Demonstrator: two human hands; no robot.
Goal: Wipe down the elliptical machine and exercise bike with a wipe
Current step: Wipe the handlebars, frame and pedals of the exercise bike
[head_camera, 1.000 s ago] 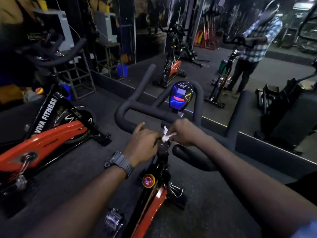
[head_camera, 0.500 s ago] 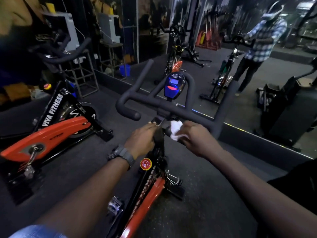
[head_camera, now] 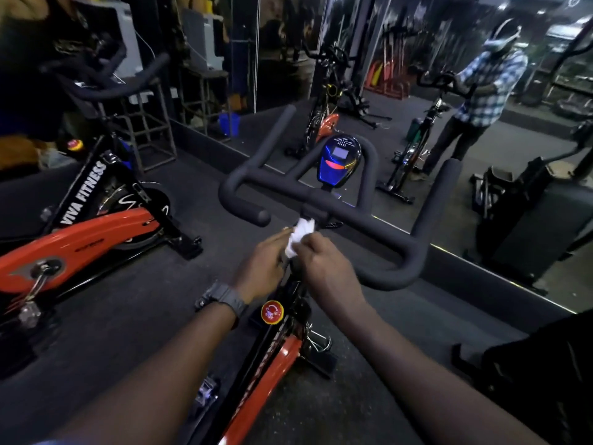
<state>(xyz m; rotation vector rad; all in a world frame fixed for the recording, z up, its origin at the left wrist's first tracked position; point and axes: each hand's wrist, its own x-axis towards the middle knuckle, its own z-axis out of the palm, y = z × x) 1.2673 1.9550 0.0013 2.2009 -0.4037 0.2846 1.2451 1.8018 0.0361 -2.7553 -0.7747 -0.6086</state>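
Observation:
An orange and black exercise bike stands right below me, its black handlebars spreading ahead and a blue console at their middle. A crumpled white wipe sits just below the handlebar clamp, over the stem. My right hand pinches the wipe from the right. My left hand, a dark watch on its wrist, holds the wipe's left side with its fingertips. The stem under both hands is mostly hidden.
A second orange bike marked VIVA FITNESS stands to the left. A wall mirror runs ahead, reflecting bikes and a person in a checked shirt. A dark elliptical machine is at the right. A metal stand sits back left.
The view has drawn back and tilted, so the handlebars sit higher. Both hands have come together on the wipe below the clamp; half a second ago the right hand alone held it.

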